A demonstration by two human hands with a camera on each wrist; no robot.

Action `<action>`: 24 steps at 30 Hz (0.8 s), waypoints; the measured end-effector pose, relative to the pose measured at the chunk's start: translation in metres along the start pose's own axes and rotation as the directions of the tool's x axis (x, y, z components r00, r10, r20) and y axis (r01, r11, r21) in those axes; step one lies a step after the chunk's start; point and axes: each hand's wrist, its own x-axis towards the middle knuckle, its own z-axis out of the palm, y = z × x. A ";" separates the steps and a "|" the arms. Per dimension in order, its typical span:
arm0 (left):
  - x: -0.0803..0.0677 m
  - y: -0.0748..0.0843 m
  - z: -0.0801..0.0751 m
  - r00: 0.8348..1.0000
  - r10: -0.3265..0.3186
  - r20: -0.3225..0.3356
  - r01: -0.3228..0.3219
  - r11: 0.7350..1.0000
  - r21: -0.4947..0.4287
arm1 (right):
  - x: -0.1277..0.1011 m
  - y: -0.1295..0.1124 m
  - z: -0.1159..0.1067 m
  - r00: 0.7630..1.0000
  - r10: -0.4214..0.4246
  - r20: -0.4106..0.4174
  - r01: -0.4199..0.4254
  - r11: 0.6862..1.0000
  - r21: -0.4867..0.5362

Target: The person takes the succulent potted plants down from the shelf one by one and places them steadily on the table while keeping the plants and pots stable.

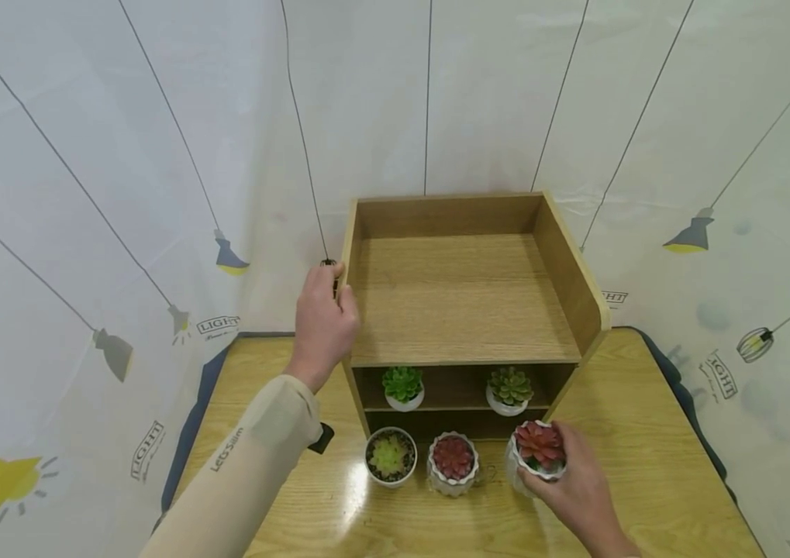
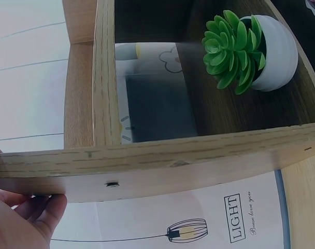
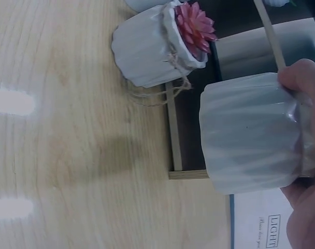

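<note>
A wooden shelf unit (image 1: 464, 302) stands on a wooden table (image 1: 646, 465). My left hand (image 1: 323, 318) grips the top edge of its left side wall (image 2: 147, 161), and its fingertips (image 2: 28, 218) show under the board in the left wrist view. My right hand (image 1: 579, 488) holds a white ribbed pot with a red succulent (image 1: 538, 452) just in front of the shelf's right foot. The right wrist view has that pot (image 3: 251, 137) on its side in my fingers (image 3: 302, 78).
On the middle shelf stand a green succulent (image 1: 403, 386) (image 2: 245, 49) and a green-red one (image 1: 509, 388). On the table in front of the shelf sit a yellow-green succulent pot (image 1: 391, 457) and a red one (image 1: 452, 463) (image 3: 157, 46). Printed curtains surround the table.
</note>
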 end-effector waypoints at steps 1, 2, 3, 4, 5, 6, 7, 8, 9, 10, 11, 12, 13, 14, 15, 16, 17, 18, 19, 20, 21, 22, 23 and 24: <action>0.000 0.000 0.000 1.000 0.000 0.001 0.000 1.000 0.000 | 0.000 0.001 0.002 1.000 0.003 0.002 -0.003 1.000 0.004; 0.000 0.000 0.000 1.000 -0.001 0.002 0.001 1.000 0.000 | 0.000 0.002 0.003 1.000 0.003 0.003 -0.003 1.000 0.005; 0.000 0.000 0.000 1.000 0.000 0.002 0.000 1.000 -0.001 | 0.000 0.003 0.005 1.000 0.003 0.001 -0.003 1.000 0.003; 0.000 0.000 0.000 1.000 0.000 0.002 0.000 1.000 -0.002 | -0.001 0.004 0.007 1.000 0.005 0.002 -0.005 1.000 0.003; 0.001 0.000 0.000 1.000 0.001 0.000 -0.001 1.000 -0.001 | -0.001 0.005 0.009 1.000 0.008 0.002 -0.008 1.000 0.004; 0.000 0.000 0.000 1.000 0.002 0.000 -0.002 1.000 0.000 | -0.001 0.007 0.010 1.000 0.010 0.003 -0.010 1.000 0.002; 0.000 0.000 0.000 1.000 0.002 -0.002 -0.002 1.000 0.001 | -0.002 0.008 0.011 1.000 0.013 0.004 -0.013 1.000 -0.001; 0.000 0.000 0.000 1.000 0.002 -0.002 -0.002 1.000 0.001 | -0.002 0.009 0.013 1.000 0.015 0.004 -0.015 1.000 -0.005; 0.000 -0.001 0.000 1.000 0.003 -0.003 -0.003 1.000 0.002 | -0.002 0.010 0.014 1.000 0.019 0.006 -0.019 1.000 -0.006; 0.000 -0.001 0.000 1.000 0.004 -0.003 -0.004 1.000 0.004 | -0.002 0.011 0.015 1.000 0.023 0.009 -0.023 1.000 -0.004; 0.000 -0.001 0.000 1.000 0.004 -0.004 -0.004 1.000 0.005 | -0.003 0.012 0.016 1.000 0.025 0.011 -0.025 1.000 -0.004; 0.000 -0.001 0.000 1.000 0.004 -0.004 -0.004 1.000 0.006 | -0.003 0.013 0.016 0.999 0.029 0.015 -0.029 1.000 -0.004; 0.000 -0.001 0.000 1.000 0.005 -0.004 -0.005 1.000 0.007 | -0.004 0.014 0.017 0.999 0.035 0.018 -0.035 0.999 -0.008; 0.000 -0.001 0.000 1.000 0.005 -0.003 -0.005 1.000 0.007 | -0.004 0.014 0.018 0.999 0.041 0.022 -0.041 0.999 -0.010; 0.000 -0.001 0.000 1.000 0.005 -0.003 -0.005 1.000 0.007 | -0.005 0.015 0.018 0.999 0.047 0.028 -0.046 0.999 -0.011; 0.000 0.000 0.000 1.000 0.005 -0.003 -0.005 1.000 0.008 | -0.006 0.016 0.019 0.998 0.052 0.030 -0.051 0.999 -0.014; 0.000 0.000 0.000 1.000 0.005 -0.003 -0.005 1.000 0.007 | -0.006 0.017 0.020 0.998 0.057 0.032 -0.056 0.998 -0.015; 0.000 0.000 0.000 1.000 0.005 -0.003 -0.005 1.000 0.008 | -0.007 0.017 0.021 0.998 0.061 0.033 -0.060 0.998 -0.015; 0.000 0.000 0.000 1.000 0.007 -0.004 -0.007 1.000 0.009 | -0.008 0.018 0.022 0.998 0.063 0.031 -0.062 0.998 -0.013; 0.000 0.000 0.000 1.000 0.007 -0.004 -0.007 1.000 0.009 | -0.008 0.019 0.023 0.997 0.065 0.029 -0.064 0.998 -0.011; 0.000 0.000 0.000 1.000 0.008 -0.005 -0.008 1.000 0.010 | -0.008 0.019 0.025 0.997 0.066 0.028 -0.066 0.998 -0.011; 0.000 0.000 0.000 1.000 0.007 -0.005 -0.007 1.000 0.010 | -0.009 0.020 0.026 0.997 0.066 0.026 -0.066 0.998 -0.008; 0.000 0.000 0.000 1.000 0.007 -0.004 -0.007 1.000 0.010 | -0.009 0.021 0.027 0.997 0.068 0.027 -0.067 0.998 -0.010; 0.000 0.000 0.000 1.000 0.006 -0.003 -0.006 1.000 0.010 | -0.010 0.022 0.028 0.997 0.068 0.030 -0.068 0.998 -0.014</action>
